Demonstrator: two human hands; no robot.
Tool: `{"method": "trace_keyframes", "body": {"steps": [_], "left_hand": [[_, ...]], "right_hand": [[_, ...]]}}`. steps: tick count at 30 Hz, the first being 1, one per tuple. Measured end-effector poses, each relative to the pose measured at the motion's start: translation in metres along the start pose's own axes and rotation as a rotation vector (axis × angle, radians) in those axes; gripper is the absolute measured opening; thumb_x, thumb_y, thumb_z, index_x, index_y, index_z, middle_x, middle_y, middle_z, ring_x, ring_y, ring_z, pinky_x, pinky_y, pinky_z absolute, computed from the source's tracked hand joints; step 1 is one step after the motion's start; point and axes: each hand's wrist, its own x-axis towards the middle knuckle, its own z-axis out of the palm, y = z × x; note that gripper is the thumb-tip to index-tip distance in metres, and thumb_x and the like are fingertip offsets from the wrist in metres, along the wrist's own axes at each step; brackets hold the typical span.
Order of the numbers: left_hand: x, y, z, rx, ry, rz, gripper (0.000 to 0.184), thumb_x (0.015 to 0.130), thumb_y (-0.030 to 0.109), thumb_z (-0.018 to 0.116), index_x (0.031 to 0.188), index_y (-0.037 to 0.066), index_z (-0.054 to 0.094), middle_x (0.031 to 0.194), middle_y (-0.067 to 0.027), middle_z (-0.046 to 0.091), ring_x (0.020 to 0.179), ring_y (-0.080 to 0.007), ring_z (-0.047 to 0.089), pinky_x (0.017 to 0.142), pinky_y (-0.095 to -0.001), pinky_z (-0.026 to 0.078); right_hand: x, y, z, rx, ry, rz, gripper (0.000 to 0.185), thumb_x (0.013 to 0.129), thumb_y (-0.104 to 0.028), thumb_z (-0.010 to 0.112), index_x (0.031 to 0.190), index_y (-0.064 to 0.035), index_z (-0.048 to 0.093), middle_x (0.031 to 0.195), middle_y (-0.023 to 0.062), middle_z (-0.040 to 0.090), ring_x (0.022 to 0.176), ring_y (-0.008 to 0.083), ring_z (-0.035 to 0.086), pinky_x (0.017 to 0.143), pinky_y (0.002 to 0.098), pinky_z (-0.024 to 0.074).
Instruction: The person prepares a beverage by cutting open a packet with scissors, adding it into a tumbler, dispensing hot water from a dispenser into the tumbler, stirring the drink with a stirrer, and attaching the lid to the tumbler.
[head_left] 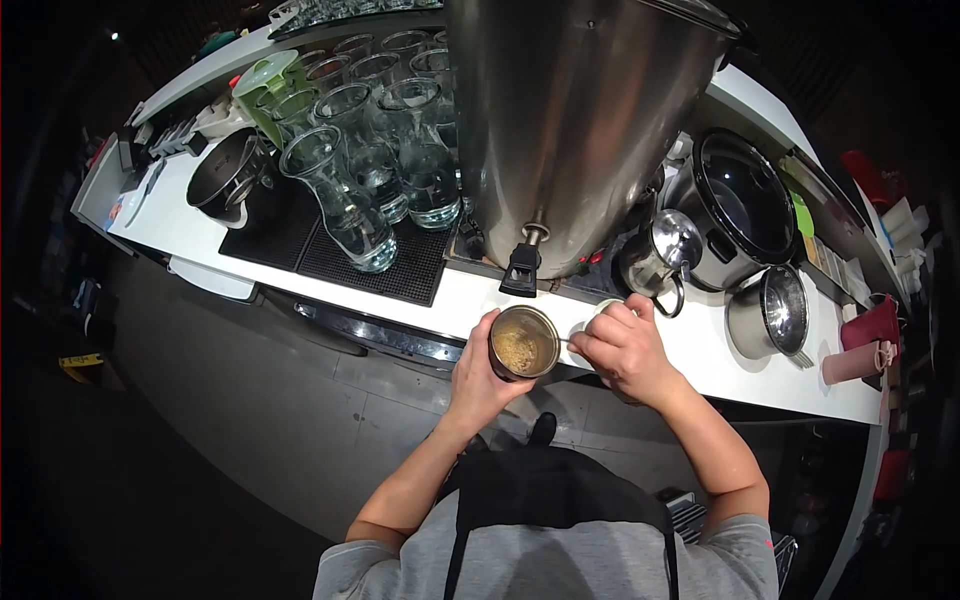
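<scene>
My left hand (478, 378) is wrapped round the side of a metal cup (551, 342), tilted so that its open mouth faces me. Light brown, grainy powder (516, 352) lies inside it. Just right of the rim, my right hand (628, 352) is closed, its fingertips pinching a thin metal handle (565, 342) like a spoon's. I cannot tell whether that handle belongs to the cup or to a separate tool. Behind the right fingers, a pale round thing (603, 307) is mostly hidden.
Above the cup stands a large steel urn (590, 130) with a black tap (521, 270). Several glass carafes (345, 215) and a dark pitcher (232, 180) are at left. A lidded steel pot (668, 245), a black-rimmed cooker (735, 200) and a steel pitcher (765, 315) stand at right.
</scene>
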Motion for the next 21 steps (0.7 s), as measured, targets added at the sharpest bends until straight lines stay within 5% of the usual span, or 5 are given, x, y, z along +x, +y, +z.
{"method": "trace_keyframes", "body": {"steps": [14,21], "left_hand": [[0.023,-0.011,0.015,-0.079,0.057,0.044,0.101,0.058,0.018,0.087,0.135,0.001,0.023,0.116,-0.0192,0.056,0.107,-0.0306,0.058,0.090,-0.0389,0.047],[0.035,-0.019,0.038,-0.208,0.074,0.021,0.101,0.057,0.016,0.086,0.134,-0.001,0.022,0.113,-0.0192,0.057,0.102,-0.0315,0.059,0.088,-0.0391,0.048]], "right_hand": [[0.015,0.007,0.023,0.115,-0.027,0.060,0.015,0.071,-0.015,0.073,0.070,-0.0093,0.059,0.070,0.0016,0.046,0.070,0.0200,0.048,0.071,0.0365,0.0317],[0.020,0.022,0.055,-0.105,-0.003,0.186,0.008,0.065,-0.016,0.063,0.061,-0.0103,0.057,0.072,0.0014,0.048,0.078,0.0185,0.051,0.075,0.0384,0.0345]]}}
